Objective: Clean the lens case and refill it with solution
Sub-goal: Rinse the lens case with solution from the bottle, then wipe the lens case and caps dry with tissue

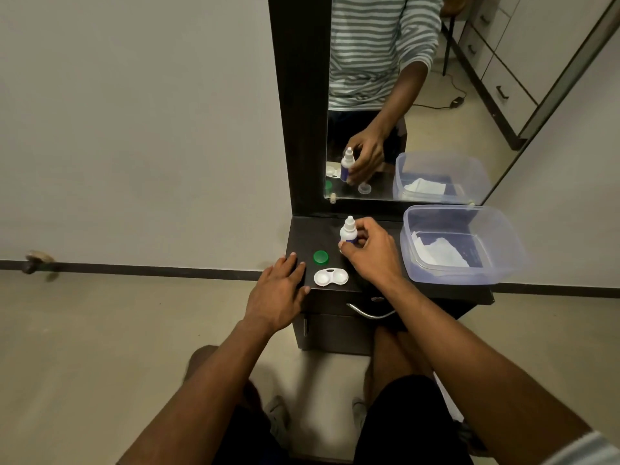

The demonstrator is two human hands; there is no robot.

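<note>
The right hand [369,253] covered the lower body of the solution bottle [348,229], hiding most of its purple label and its base; whether it stood on the cabinet top [302,239] could not be told. Right of the bottle, the crumpled white sheet [439,253] showed only dimly through the cloudy wall of the plastic tub [503,263]. Behind the bottle, the mirror [436,129] was cut off by the top edge. Far left of the bottle, a small object [38,261] on the wall was too blurred to identify.
</note>
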